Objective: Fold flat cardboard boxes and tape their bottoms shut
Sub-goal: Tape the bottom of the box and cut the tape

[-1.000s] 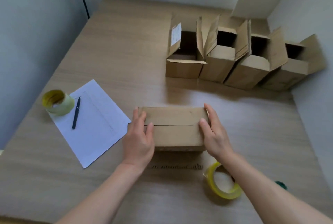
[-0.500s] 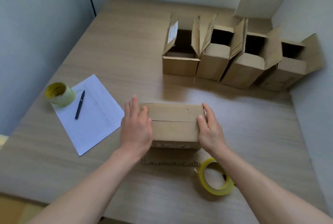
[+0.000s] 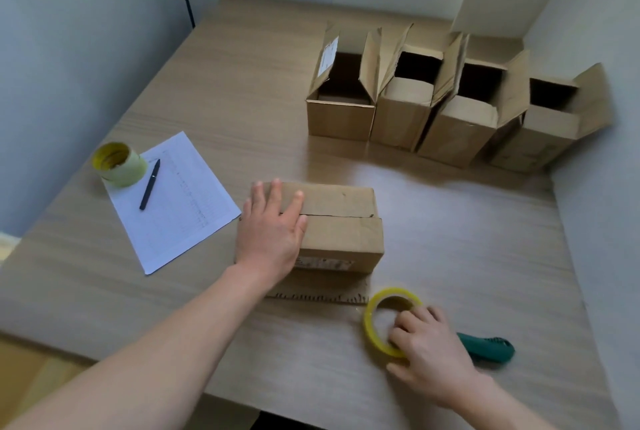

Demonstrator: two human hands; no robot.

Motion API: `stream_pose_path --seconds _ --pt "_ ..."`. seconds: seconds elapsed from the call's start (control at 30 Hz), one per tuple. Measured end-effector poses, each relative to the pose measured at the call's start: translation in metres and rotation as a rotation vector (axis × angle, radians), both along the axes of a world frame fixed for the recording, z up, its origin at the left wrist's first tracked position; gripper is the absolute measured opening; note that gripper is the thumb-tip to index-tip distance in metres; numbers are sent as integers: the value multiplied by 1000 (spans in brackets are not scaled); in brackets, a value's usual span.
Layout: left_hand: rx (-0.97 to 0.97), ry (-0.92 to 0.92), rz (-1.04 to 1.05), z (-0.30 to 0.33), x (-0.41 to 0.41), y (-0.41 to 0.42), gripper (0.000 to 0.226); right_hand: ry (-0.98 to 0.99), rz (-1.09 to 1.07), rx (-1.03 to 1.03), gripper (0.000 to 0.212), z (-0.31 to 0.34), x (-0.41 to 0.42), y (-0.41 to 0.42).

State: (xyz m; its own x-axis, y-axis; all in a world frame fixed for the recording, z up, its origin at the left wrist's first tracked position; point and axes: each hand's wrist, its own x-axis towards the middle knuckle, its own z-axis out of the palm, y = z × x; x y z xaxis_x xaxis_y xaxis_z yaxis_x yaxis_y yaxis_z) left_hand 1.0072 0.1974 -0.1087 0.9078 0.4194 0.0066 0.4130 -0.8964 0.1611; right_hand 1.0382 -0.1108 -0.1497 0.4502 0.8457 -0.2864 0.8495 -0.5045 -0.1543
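Pressing flat-fingered, the left hand (image 3: 272, 234) pins the light, springy box (image 3: 341, 228) flaps; the right hand (image 3: 427, 348) curls around the tape roll (image 3: 372, 317) rim.

Matt brown cardboard box (image 3: 341, 221), glossy yellow-tinted plastic tape roll (image 3: 372, 322), on a matt wood-grain table (image 3: 225, 90).

- Left hand (image 3: 272, 232): laid flat, palm down, fingers straight and slightly spread, pressed onto the top of the cardboard box (image 3: 341, 232) at its left end; the seam between the two flaps is crossed by the fingers.
- Left forearm: bare, extended diagonally from the lower left corner, wrist held straight.
- Right hand (image 3: 429, 343): lowered near the table edge, fingers curled over the rim of the tape roll (image 3: 372, 318); fingertips hooked inside the ring, thumb at its outer side.
- Right forearm: bare, brought in from the lower right.
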Motion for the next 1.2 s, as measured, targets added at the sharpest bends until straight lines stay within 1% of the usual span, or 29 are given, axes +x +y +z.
stream_pose_path --seconds 0.03,0.07,0.13,0.17,0.23,0.27,0.3,0.33,0.37,0.4,0.47,0.53,0.6,0.7,0.8,0.87,0.9,0.97,1.03,1.07,1.13,1.17,1.2 --pt "10 10 10 0 0 -1 50 -28 -12 9 27 -3 -2 1" --pt "16 20 16 -1 0 -1 50 -15 -48 29 24 -5 -3 1" --pt "22 31 26 -1 1 -2 52 90 -191 139 22 -5 -2 -3" --pt "19 35 31 -1 1 -1 53 193 -308 245 21 1 1 -7" --pt "20 47 31 -2 2 -1 55 384 -602 534 16 25 10 -13" --pt "26 53 29 -1 3 0 55 438 -714 672 17 39 17 -12" --pt "31 60 27 -1 3 0 54 463 -775 800 22 55 27 -8" --pt "34 70 23 -1 3 0 54 493 -783 910 27 71 37 0" --pt "33 80 18 -1 3 -1 53 547 -736 994 31 88 47 13" --pt "24 83 11 -1 3 -1 52 616 -652 1034 33 103 54 29" --pt "-15 60 -15 1 1 -4 49 736 -507 1021 41 121 65 71" --pt "-40 37 -47 3 0 -5 49 805 -452 952 42 127 66 110" --pt "-100 23 -46 4 -1 -3 53 823 -478 917 37 121 65 136" --pt "-261 -62 96 6 -4 6 70 852 -567 995 38 113 69 146" --pt "-485 -143 231 8 -6 14 83 864 -565 1015 47 110 71 145" --pt "-555 -194 264 9 -5 17 84 848 -553 1007 56 108 71 145" --pt "-551 -216 264 9 -6 17 82 842 -556 1013 57 108 71 145" --pt "-519 -259 250 8 -8 13 77 841 -574 1045 52 106 70 144" --pt "-492 -268 222 9 -8 11 72 854 -598 1058 50 102 68 146" --pt "-473 -245 211 10 -8 12 70 853 -607 1054 51 100 67 148" --pt "-374 -155 155 14 -4 20 64 836 -610 1045 53 97 68 151" --pt "-331 -132 112 19 -2 25 56 831 -603 1036 56 98 70 153" --pt "-353 -161 78 24 0 30 43 827 -593 1025 58 99 71 154"
